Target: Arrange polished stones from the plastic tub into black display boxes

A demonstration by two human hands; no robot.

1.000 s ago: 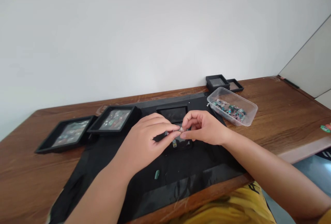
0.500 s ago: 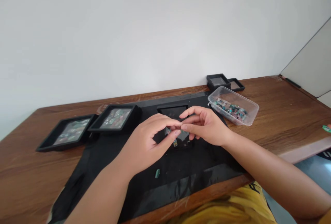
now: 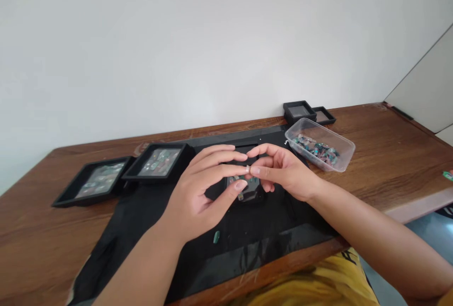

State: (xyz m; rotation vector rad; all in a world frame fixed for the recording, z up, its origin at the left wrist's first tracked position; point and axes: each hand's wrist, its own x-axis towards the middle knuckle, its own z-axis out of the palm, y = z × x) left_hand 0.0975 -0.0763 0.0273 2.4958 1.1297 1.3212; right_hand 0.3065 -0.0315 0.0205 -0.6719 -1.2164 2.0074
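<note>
My left hand point(image 3: 198, 193) is held over the black frame, its fingers stretched out and its thumb apart below them. Its index fingertip meets the pinched fingertips of my right hand point(image 3: 274, 169). The right thumb and index finger are pressed together there, with a tiny pale bit showing between the two hands, too small to name. Beneath the hands lies a black frame point(image 3: 261, 197) with several small shiny coloured pieces point(image 3: 241, 196) inside, partly covered by my fingers. A single green, nail-shaped piece point(image 3: 216, 236) rests on the black mat point(image 3: 198, 268) nearer to me.
Two black frames point(image 3: 129, 188) with shiny pieces behind their panes stand at the left. A clear plastic tub point(image 3: 345, 160) of small coloured pieces sits at the right. More small black frames point(image 3: 300, 110) are behind it, by the white wall point(image 3: 212, 51), on the wooden table point(image 3: 382, 164).
My left fingers have spread apart and straightened, with the thumb lower. My right thumb and index finger have closed in at the left index fingertip.
</note>
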